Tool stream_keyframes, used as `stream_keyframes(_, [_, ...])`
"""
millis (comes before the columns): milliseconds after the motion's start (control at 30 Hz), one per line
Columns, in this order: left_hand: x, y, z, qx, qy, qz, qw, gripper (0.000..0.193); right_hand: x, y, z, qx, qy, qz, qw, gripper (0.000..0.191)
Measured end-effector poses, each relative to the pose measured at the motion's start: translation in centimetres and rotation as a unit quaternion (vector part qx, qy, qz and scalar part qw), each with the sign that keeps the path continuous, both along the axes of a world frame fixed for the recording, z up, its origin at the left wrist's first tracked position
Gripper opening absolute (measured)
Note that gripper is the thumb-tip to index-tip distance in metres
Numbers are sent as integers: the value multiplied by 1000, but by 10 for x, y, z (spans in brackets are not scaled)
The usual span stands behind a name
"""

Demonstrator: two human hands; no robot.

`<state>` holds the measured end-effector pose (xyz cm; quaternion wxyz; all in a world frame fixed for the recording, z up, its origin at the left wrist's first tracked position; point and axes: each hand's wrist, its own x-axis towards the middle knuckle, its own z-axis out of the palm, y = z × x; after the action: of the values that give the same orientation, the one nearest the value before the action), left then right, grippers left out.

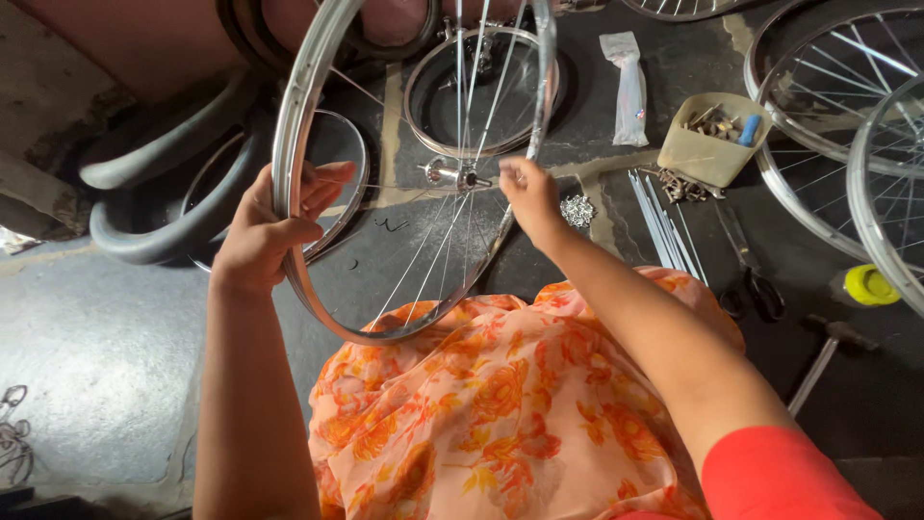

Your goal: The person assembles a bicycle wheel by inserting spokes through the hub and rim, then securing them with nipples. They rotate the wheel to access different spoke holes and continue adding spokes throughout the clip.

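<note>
Fingers (306, 193) of the left hand (265, 231) wrap around the shiny silver bicycle wheel rim (289, 144), thumb on the near side and the others curled over the far side, so the rim stands nearly upright above the lap covered in orange floral cloth (500, 414). Fingertips of the right hand (527, 193) are pressed together in a pinch on a thin steel spoke (481, 106), just to the right of the small metal hub (452, 175) at the wheel's centre. The spoke's long axis runs from the hub up toward the far part of the rim, away from the person, and the right hand is the nearer one to hub and spokes, while the left only steadies the rim. One rim is held; on the dark floor (106, 337) beyond it lie two more rims, one of them spoked, and at least two spoked wheels (837, 87) sit at the right. Also there: one beige plastic tub of small parts (707, 149), one bundle of loose spokes (659, 221), one pile of nipples (577, 210), one pair of scissors (751, 274), one hammer (828, 356), black rubber tyres (164, 183).
</note>
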<state>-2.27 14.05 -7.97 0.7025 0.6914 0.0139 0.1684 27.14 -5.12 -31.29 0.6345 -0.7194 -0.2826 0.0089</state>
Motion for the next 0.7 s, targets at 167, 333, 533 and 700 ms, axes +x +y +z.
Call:
stream_keyframes(167, [7,3,3,0,3,-41,999,73,16,40,37,61,43,0,997,15])
stream_keyframes(333, [10,-1,2,24,7,-46,999,67,10,52,58,-12,32,-63,997,24])
stream_keyframes(533, [12,-8,4,25,10,-27,999,67,13,51,55,-29,-128,-136,982,19])
stream_keyframes(700, [15,-16,1,12,19,-4,1000,68,7,59,57,-10,-208,-173,963,13])
